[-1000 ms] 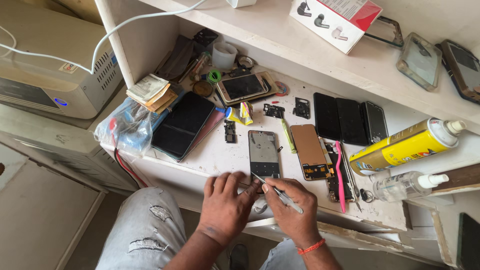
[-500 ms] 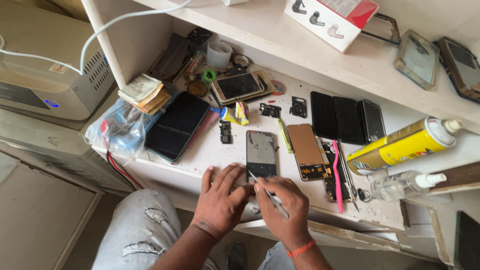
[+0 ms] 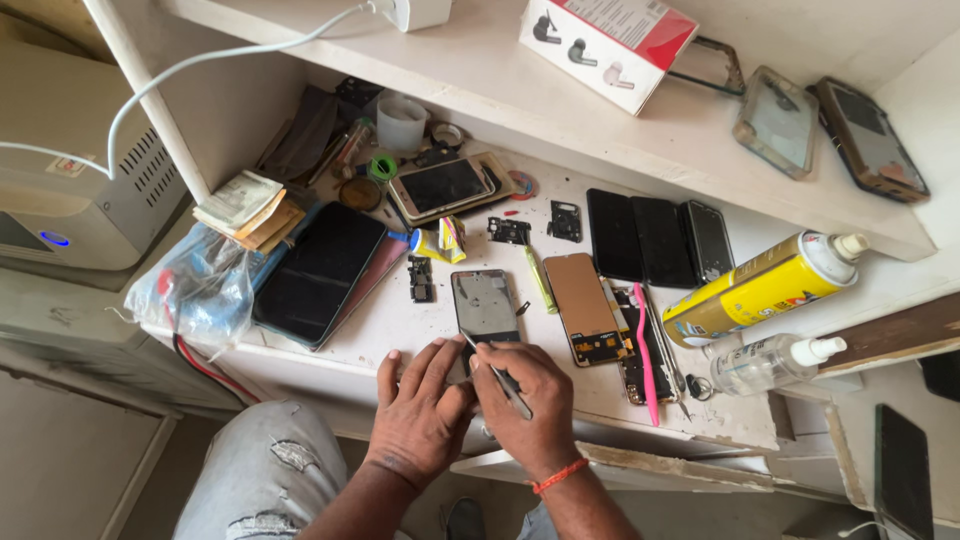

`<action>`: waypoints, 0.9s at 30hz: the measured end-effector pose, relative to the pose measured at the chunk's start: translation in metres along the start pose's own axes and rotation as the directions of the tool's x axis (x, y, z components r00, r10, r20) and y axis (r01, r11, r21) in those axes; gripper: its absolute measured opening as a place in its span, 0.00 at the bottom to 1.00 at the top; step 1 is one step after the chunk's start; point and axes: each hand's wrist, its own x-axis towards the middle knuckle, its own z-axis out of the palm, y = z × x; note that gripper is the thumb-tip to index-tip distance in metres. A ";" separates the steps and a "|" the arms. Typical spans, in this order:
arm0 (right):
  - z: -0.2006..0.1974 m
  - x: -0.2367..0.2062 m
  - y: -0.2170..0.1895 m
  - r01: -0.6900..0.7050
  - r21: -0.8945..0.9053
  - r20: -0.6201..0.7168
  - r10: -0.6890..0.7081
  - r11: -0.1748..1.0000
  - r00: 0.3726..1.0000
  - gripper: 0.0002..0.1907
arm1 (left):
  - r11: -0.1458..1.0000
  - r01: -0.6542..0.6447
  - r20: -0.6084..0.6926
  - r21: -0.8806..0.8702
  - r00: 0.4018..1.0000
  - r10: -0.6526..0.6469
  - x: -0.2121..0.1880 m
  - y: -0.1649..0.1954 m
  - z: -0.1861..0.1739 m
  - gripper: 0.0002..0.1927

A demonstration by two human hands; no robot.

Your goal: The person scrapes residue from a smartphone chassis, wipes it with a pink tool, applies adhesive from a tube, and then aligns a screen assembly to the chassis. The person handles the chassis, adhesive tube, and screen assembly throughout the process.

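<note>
step: prying opened phone on bench | left hand steadies it, fingers spread | right hand grips tweezers | next likely needs fine tip control

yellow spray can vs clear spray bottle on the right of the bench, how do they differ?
The yellow spray can is opaque and the bigger of the two; the clear spray bottle is see-through and smaller. The can sits farther from the bench edge, the bottle nearer. The can ends in a white cap, the bottle in a white pump nozzle. Both lie on their sides, tops pointing right.
</note>
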 end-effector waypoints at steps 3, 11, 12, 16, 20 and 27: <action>-0.005 -0.006 -0.001 0.113 -0.068 0.044 -0.110 0.991 0.993 0.08 | 1.000 -0.010 -0.017 -0.029 1.000 0.009 -0.001 -0.002 0.001 0.16; -0.015 -0.009 0.002 0.130 -0.039 0.078 -0.127 0.991 0.989 0.08 | 0.999 -0.036 -0.071 -0.030 0.997 0.034 -0.003 -0.003 0.011 0.17; -0.014 -0.006 0.002 0.126 -0.045 0.078 -0.122 0.991 0.989 0.09 | 0.999 -0.039 -0.078 -0.025 0.996 0.037 -0.004 -0.004 0.011 0.16; -0.003 0.003 0.002 0.085 -0.046 0.065 -0.082 0.995 0.995 0.09 | 0.998 -0.041 -0.054 -0.039 0.998 0.039 -0.006 -0.005 0.013 0.17; -0.001 0.005 0.000 0.106 -0.039 0.057 -0.104 0.994 0.993 0.09 | 0.997 -0.051 -0.058 -0.058 0.997 0.047 -0.005 -0.005 0.012 0.17; -0.017 -0.018 -0.006 0.109 -0.024 0.061 -0.107 0.994 0.992 0.08 | 0.996 -0.030 -0.062 -0.081 0.998 0.025 -0.005 -0.003 0.010 0.19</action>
